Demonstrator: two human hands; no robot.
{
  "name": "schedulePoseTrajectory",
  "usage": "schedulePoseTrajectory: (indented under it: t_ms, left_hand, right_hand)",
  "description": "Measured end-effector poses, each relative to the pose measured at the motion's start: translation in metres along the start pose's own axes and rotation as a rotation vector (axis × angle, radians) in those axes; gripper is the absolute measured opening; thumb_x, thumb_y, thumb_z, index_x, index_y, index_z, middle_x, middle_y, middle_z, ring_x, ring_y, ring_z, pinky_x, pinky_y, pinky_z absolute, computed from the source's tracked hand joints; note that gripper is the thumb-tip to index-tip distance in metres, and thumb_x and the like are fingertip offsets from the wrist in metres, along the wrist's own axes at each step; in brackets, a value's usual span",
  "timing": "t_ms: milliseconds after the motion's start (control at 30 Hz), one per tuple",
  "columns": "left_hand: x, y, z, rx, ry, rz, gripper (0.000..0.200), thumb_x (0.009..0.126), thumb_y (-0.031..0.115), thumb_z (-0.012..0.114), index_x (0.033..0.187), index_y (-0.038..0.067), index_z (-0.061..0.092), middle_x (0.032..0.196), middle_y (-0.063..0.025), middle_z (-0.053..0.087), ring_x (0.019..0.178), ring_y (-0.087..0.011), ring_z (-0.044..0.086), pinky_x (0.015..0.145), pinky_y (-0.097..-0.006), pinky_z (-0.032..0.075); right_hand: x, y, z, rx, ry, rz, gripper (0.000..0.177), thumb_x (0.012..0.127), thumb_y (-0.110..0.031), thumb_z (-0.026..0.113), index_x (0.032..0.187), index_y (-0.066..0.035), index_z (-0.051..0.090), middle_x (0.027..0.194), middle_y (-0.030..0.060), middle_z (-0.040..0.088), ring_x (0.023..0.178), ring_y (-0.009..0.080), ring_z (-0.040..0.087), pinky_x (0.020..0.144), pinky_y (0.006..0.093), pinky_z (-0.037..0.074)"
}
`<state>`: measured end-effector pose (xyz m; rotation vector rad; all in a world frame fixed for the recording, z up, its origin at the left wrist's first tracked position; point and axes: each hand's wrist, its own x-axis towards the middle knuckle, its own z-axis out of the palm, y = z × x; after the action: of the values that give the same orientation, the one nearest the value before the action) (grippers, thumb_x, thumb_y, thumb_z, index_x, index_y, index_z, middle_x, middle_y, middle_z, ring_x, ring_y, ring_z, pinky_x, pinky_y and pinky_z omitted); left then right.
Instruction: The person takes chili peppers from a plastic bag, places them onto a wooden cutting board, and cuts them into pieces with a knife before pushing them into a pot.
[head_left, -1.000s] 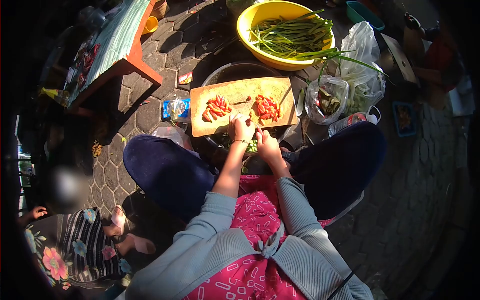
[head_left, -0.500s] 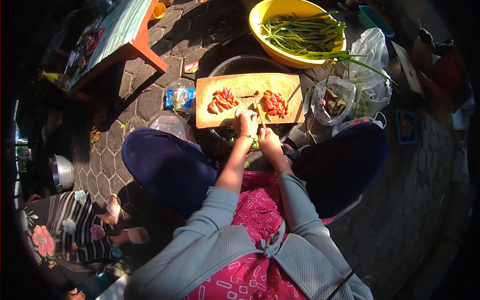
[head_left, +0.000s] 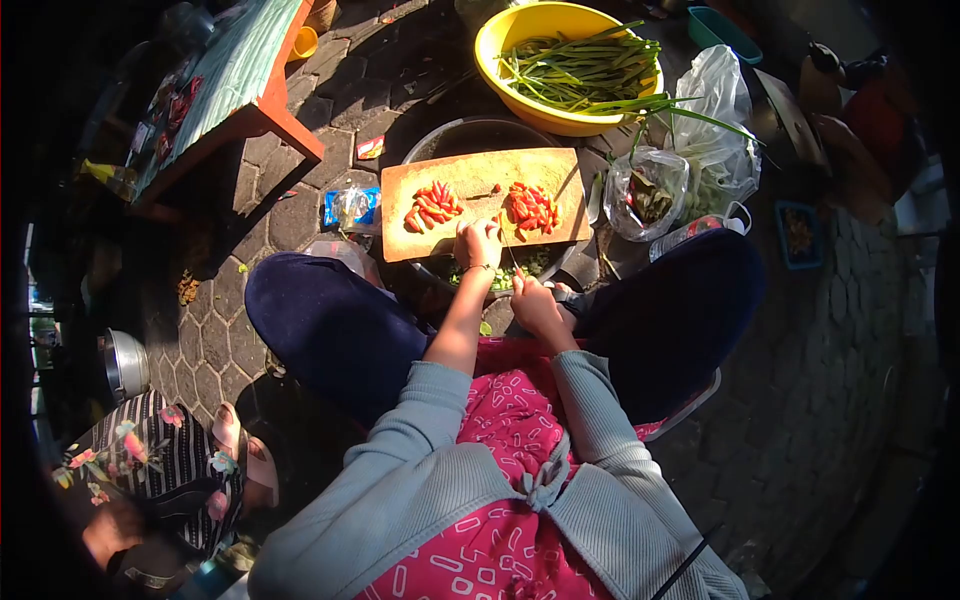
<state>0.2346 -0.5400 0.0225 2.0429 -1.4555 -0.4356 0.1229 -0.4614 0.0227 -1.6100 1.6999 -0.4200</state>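
Note:
A wooden cutting board (head_left: pixel 405 180) lies across a wide dark basin (head_left: pixel 430 143) in front of me. On its left is a heap of whole red chilies (head_left: pixel 433 207); on the right sits a heap of cut chili pieces (head_left: pixel 533 211). My left hand (head_left: pixel 478 245) is closed at the board's near edge, with what looks like a chili pepper at its fingertips. Just right of it and nearer to me, my right hand (head_left: pixel 537 305) grips a knife (head_left: pixel 509 247), its blade pointing toward the board. Chopped green pieces (head_left: pixel 503 280) show in the basin below.
Beyond the board stands a yellow basin (head_left: pixel 487 60) of long green vegetables (head_left: pixel 580 70). Plastic bags (head_left: pixel 715 130) lie to the right. A red-legged bench (head_left: pixel 285 125) is at upper left, a metal pot (head_left: pixel 127 365) at left. Another person's patterned skirt (head_left: pixel 170 450) is at lower left.
The right hand and knife have drawn slightly back from the left hand. The view has shifted a little. At lower left, the other person has moved, and a hand there is now higher.

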Motion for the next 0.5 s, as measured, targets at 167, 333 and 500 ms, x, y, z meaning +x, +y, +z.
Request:
schedulePoseTrajectory:
  t_ms: [167,333,500]
  left_hand:
    - [0.001,-0.010,-0.002,-0.098,0.103,0.104,0.004,0.065,0.014,0.064,0.067,0.011,0.062,0.070,-0.0055,0.061,0.075,-0.0251,0.054,0.066,-0.0342,0.044]
    - [0.011,-0.029,-0.005,-0.095,0.297,0.136,0.004,0.064,0.009,0.063,0.068,0.010,0.062,0.072,-0.0067,0.060,0.077,-0.0253,0.054,0.069,-0.0339,0.043]
    - [0.030,-0.050,-0.035,-0.017,0.643,-0.003,0.011,0.066,0.010,0.062,0.077,0.009,0.062,0.076,-0.0069,0.061,0.077,-0.0254,0.056,0.076,-0.0343,0.042]
  right_hand:
    - [-0.007,-0.015,-0.026,-0.053,0.097,0.064,0.037,0.087,-0.032,0.038,0.083,0.002,0.051,0.072,0.0263,0.056,0.072,0.0412,0.055,0.066,0.0486,0.041]
    - [0.008,-0.026,-0.030,0.043,0.071,0.074,0.034,0.087,-0.032,0.040,0.080,0.000,0.049,0.074,0.0254,0.057,0.073,0.0422,0.054,0.065,0.0480,0.041]
    - [0.018,-0.011,-0.008,0.087,0.004,0.018,0.036,0.087,-0.030,0.040,0.080,0.004,0.049,0.077,0.0278,0.056,0.077,0.0428,0.054,0.068,0.0482,0.041]
